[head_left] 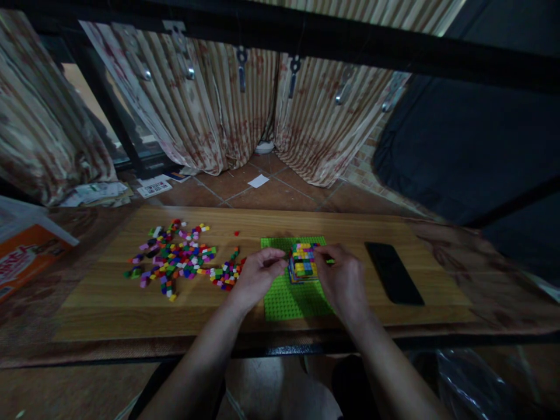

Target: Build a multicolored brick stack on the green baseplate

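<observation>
A small block built of many-coloured bricks (304,261) stands on a green studded baseplate (289,300) at the middle of a wooden board. My left hand (258,275) is closed in a pinch against the block's left side. My right hand (343,279) has its fingers curled round the block's right side. A scatter of loose coloured bricks (179,256) lies on the board to the left of my left hand.
A black phone (394,272) lies flat on the wooden board (109,297) right of the baseplate. An orange and white box (26,251) sits at the far left. Striped curtains (210,99) hang behind, over a tiled floor with papers (154,188).
</observation>
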The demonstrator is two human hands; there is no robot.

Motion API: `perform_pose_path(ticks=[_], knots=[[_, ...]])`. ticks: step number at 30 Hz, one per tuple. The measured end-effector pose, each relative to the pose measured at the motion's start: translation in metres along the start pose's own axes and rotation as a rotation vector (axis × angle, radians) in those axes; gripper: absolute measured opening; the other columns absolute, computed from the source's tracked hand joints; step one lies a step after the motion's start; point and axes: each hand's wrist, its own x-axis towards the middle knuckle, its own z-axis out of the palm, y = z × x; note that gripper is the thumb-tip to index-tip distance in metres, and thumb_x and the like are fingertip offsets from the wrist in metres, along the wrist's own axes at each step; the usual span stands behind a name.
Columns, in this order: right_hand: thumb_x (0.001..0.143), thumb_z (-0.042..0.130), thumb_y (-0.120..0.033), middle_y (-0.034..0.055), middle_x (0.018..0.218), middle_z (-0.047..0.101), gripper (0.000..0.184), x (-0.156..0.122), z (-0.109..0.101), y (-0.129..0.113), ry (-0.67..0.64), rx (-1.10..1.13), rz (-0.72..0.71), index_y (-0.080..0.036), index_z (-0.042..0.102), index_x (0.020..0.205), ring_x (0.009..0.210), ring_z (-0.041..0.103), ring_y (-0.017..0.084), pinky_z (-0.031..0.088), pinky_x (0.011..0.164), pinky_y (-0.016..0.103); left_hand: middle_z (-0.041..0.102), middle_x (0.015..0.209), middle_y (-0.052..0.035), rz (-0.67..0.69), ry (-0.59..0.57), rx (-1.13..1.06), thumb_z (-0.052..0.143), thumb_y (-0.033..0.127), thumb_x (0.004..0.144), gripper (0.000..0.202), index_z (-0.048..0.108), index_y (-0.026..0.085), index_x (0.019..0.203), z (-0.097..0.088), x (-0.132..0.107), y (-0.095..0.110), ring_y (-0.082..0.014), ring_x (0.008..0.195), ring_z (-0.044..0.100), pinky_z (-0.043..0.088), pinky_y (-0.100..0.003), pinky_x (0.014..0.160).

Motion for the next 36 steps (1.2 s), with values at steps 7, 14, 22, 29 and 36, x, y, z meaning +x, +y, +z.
perform_pose_path(ticks=[7, 14, 22, 29, 36], knots=[[0.082, 0.052, -0.023, 0.0072, 0.078, 0.071, 0.020, 0.000, 0.000, 0.004, -0.004, 0.043, 0.069, -0.019, 0.069, 0.075, 0.069, 0.065, 0.020, 0.047, 0.065, 0.031, 0.068, 0.078, -0.0029, -0.006, -0.007, 0.046, 0.072, 0.024, 0.070, 0.023, 0.068, 0.014, 0.090, -0.003, -0.004, 0.001, -0.0131, 0.069, 0.060, 0.045, -0.026, 0.067], [0.084, 0.051, -0.022, 0.0070, 0.078, 0.071, 0.020, -0.001, 0.000, 0.003, -0.014, 0.005, 0.022, -0.019, 0.069, 0.075, 0.070, 0.065, 0.020, 0.048, 0.067, 0.031, 0.068, 0.077, -0.0029, -0.008, -0.004, 0.065, 0.072, 0.025, 0.070, 0.023, 0.068, 0.014, 0.090, -0.003, -0.004, 0.000, -0.0135, 0.069, 0.060, 0.045, -0.026, 0.067], [0.087, 0.055, -0.032, 0.0067, 0.080, 0.071, 0.021, -0.001, -0.013, 0.007, 0.243, 0.079, -0.054, -0.017, 0.070, 0.088, 0.067, 0.065, 0.018, 0.050, 0.063, 0.029, 0.067, 0.073, -0.0016, 0.025, 0.064, 0.050, 0.074, 0.026, 0.068, 0.024, 0.069, 0.014, 0.088, -0.011, 0.001, 0.000, -0.0126, 0.066, 0.060, 0.046, -0.026, 0.066], [0.086, 0.059, -0.019, 0.0019, 0.078, 0.069, 0.009, -0.014, -0.009, -0.025, 0.334, 0.262, -0.267, -0.021, 0.068, 0.088, 0.072, 0.064, 0.015, 0.051, 0.068, 0.028, 0.069, 0.075, -0.0037, 0.126, 0.276, -0.149, 0.077, 0.031, 0.064, 0.028, 0.068, 0.014, 0.085, -0.033, 0.002, 0.016, -0.0116, 0.064, 0.061, 0.048, -0.026, 0.065], [0.089, 0.053, -0.017, 0.0047, 0.093, 0.069, 0.016, -0.051, 0.035, -0.057, -0.336, 0.291, -0.337, -0.021, 0.066, 0.098, 0.087, 0.066, 0.017, 0.053, 0.078, 0.031, 0.067, 0.071, -0.0011, 0.227, 0.540, -0.263, 0.076, 0.031, 0.063, 0.026, 0.068, 0.014, 0.081, -0.071, -0.004, 0.030, -0.0086, 0.061, 0.059, 0.046, -0.022, 0.062]])
